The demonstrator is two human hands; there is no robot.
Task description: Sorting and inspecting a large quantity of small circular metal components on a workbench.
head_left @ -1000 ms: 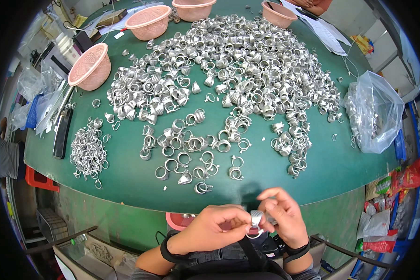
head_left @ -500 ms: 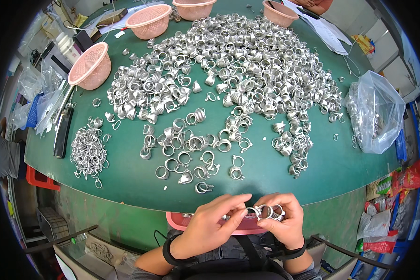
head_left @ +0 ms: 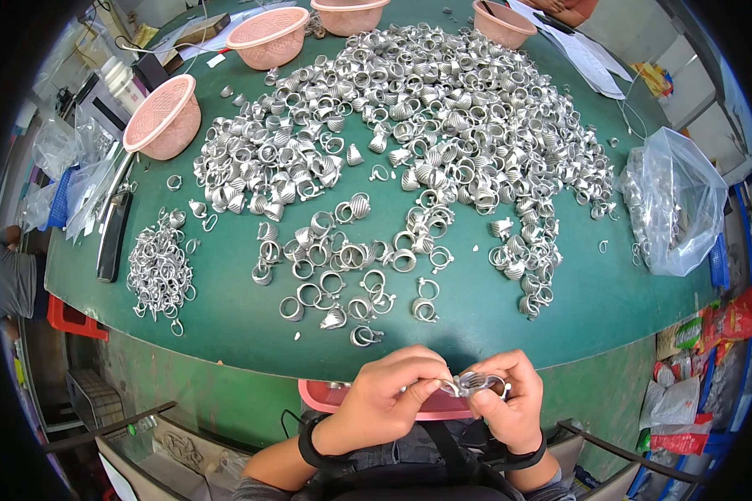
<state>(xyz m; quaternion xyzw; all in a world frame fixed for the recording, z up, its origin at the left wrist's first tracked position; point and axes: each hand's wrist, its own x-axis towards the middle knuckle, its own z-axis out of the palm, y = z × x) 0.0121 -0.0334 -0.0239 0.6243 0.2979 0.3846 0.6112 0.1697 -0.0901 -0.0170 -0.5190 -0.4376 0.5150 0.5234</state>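
Observation:
Just past the table's front edge, my left hand (head_left: pixel 397 397) pinches a thin silvery metal ring (head_left: pixel 449 387) between thumb and fingers. Close against it, my right hand (head_left: pixel 510 397) grips grooved metal rings (head_left: pixel 475 382); its fingers partly cover them, and I cannot tell whether the pieces are joined. Beneath both hands is a pink tray (head_left: pixel 316 392), mostly hidden. On the green table (head_left: pixel 226 309), a loose ring (head_left: pixel 365 336) lies nearest to my hands, with a scattered group of grooved rings (head_left: pixel 334 255) behind it.
A large heap of metal rings (head_left: pixel 493 108) spreads across the table. At left lie a smaller heap of thin rings (head_left: pixel 159 267) and a black-handled tool (head_left: pixel 113 238). Pink baskets (head_left: pixel 163 121) line the far side; a clear plastic bag (head_left: pixel 677 204) stands right. Another person's arm (head_left: pixel 564 10) rests far right.
The rings in my right hand have turned, so a grooved side shows where round openings showed before. My left fingers have closed in nearer to them. The rings on the table lie as before.

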